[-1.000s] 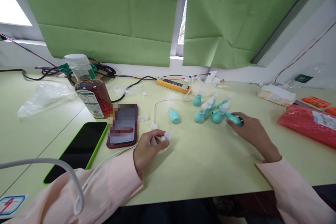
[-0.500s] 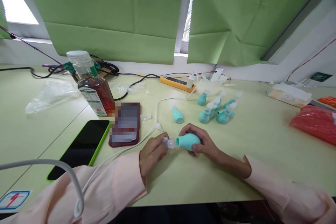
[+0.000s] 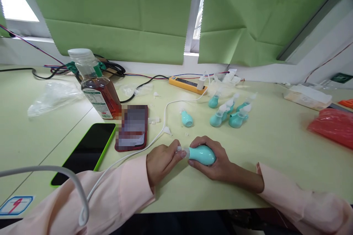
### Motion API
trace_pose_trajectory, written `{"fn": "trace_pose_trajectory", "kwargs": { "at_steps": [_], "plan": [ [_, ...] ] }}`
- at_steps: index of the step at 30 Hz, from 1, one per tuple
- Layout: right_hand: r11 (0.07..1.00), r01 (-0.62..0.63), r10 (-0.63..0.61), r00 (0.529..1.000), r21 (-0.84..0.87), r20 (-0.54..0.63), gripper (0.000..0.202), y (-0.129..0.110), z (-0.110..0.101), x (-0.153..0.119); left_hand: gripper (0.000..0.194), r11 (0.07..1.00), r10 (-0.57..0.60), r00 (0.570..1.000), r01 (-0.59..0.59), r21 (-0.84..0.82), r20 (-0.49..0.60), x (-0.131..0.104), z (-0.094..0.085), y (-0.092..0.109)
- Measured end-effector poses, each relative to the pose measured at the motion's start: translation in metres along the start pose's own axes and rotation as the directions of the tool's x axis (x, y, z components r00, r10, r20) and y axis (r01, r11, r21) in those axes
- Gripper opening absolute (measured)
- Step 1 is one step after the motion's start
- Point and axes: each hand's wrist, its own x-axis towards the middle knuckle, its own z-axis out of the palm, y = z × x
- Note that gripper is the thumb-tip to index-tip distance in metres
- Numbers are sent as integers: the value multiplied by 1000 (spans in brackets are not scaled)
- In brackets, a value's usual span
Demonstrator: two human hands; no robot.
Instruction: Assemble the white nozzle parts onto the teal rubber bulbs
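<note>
Near the front of the table, my right hand (image 3: pixel 213 159) wraps round a teal squeeze bulb (image 3: pixel 202 155), its open neck turned left. My left hand (image 3: pixel 167 159) pinches a clear plastic nozzle piece (image 3: pixel 186 152), which meets the bulb's neck. My fingers partly cover the nozzle. Beyond my hands lies another teal bulb (image 3: pixel 187 119) on its side. Further right stands a cluster of several teal bulbs with clear tips, among them one bulb (image 3: pixel 216 119) at the front. A loose clear plastic fitting (image 3: pixel 153 120) lies beside the red-cased phone (image 3: pixel 146 132).
On the left are a phone with a green edge (image 3: pixel 86 150) and a bottle of amber liquid (image 3: pixel 103 97). A white cable (image 3: pixel 164 117) crosses the table from a yellow power strip (image 3: pixel 186 85). At far right lies a red plastic bag (image 3: pixel 331 128).
The nozzle piece and the bulb's neck, apart before, now touch. My left hand has moved right, and my right fingers have shifted round the bulb.
</note>
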Motion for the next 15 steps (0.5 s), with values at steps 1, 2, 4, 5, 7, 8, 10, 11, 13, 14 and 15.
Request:
{"fn": "trace_pose_trajectory", "kwargs": {
  "at_steps": [1,2,4,5,7,8,10,11,13,14,15],
  "plan": [
    [999,32,-32,999,-29,8,28,1,0,0,25,1000,10,1000,-10,8,16,0,0,-1],
    [997,55,-54,998,-50,21,28,2,-1,0,26,1000,24,999,-25,12,33,1,0,-2],
    [995,76,-74,996,-71,43,27,2,-2,1,26,998,54,996,-57,39,66,1,-1,-2],
    [995,75,-71,996,-73,51,26,2,-3,1,26,995,57,995,-63,75,79,1,-2,-2],
    [997,51,-47,997,-61,65,26,2,-3,2,25,979,34,993,-55,198,109,0,-3,-1],
    [999,29,-25,997,-46,73,26,2,-3,3,24,962,14,992,-49,269,129,0,-3,0],
    [999,-38,38,995,-1,93,27,1,-2,5,24,919,-24,985,-45,391,171,0,-3,2],
    [996,-79,75,991,29,108,27,0,-1,5,24,900,-37,982,-48,433,186,1,-3,2],
    [983,-157,145,981,93,132,28,-1,-1,6,25,874,-51,979,-52,484,197,1,-2,3],
    [975,-188,171,976,121,135,28,-2,0,6,26,864,-52,980,-52,500,193,1,-1,3],
    [966,-214,194,972,147,135,29,-3,0,6,26,855,-51,981,-54,515,188,1,0,4]
  ]
}}
